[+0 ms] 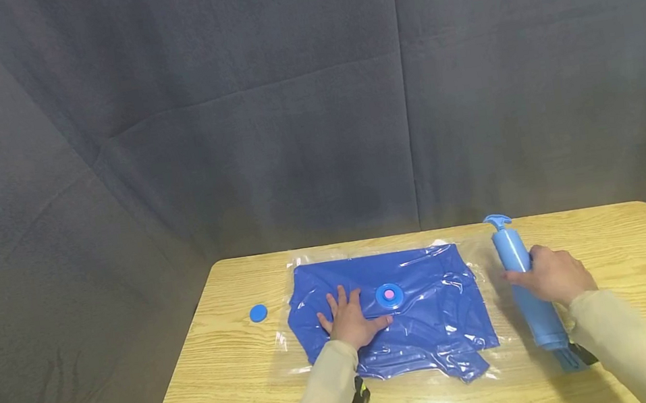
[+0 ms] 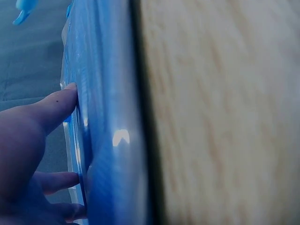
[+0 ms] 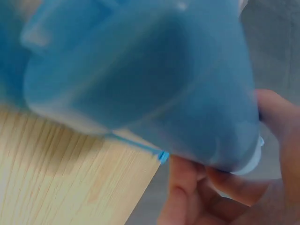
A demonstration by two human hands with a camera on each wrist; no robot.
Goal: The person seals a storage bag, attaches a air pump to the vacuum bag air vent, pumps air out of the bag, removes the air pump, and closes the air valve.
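Observation:
A clear vacuum storage bag (image 1: 503,361) with a folded blue garment (image 1: 433,337) inside lies flat across the table. On its upper face sits a round blue valve (image 1: 388,296) with a pink centre. My left hand (image 1: 353,323) rests on the bag with fingers spread, its thumb just below the valve. In the left wrist view the fingertips (image 2: 70,89) touch the plastic. My right hand (image 1: 556,274) grips a light blue hand pump (image 1: 511,251) around its barrel, over the bag's right side. The pump's T-shaped handle points toward the back.
A round blue cap (image 1: 258,313) lies on the wooden table (image 1: 212,379) left of the bag. Grey curtains (image 1: 301,129) hang behind the table and along its left side.

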